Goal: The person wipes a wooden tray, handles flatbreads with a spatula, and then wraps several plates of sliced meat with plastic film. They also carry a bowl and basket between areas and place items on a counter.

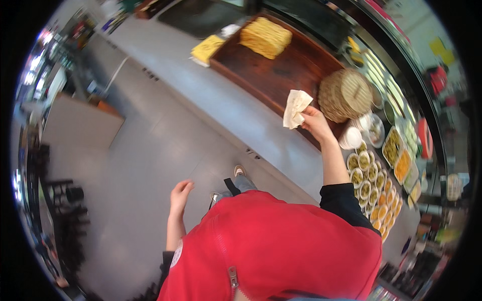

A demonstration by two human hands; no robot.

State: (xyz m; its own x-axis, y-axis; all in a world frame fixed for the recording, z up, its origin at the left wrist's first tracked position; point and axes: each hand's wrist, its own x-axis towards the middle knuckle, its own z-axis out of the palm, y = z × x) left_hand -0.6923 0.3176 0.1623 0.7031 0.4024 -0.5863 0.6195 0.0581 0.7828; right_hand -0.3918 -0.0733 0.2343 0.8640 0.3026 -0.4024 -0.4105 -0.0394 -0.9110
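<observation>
My right hand (315, 122) pinches a crumpled off-white cloth or paper napkin (296, 109) above the near edge of a dark wooden tray (278, 77). A stack of yellow, layered flat food (266, 37) lies at the tray's far left end. Close beyond the right hand, a pile of round woven baskets (345, 94) stands at the tray's right end. My left hand (181, 196) hangs over the floor at my side, fingers loosely curled, with nothing seen in it.
A long grey counter (177, 67) bears the tray and a yellow packet (207, 49). White lids or cups (351, 138), many small bowls of food (364, 191) and larger food containers (392, 146) stand at right. A white panel or box (81, 120) stands on the floor at left.
</observation>
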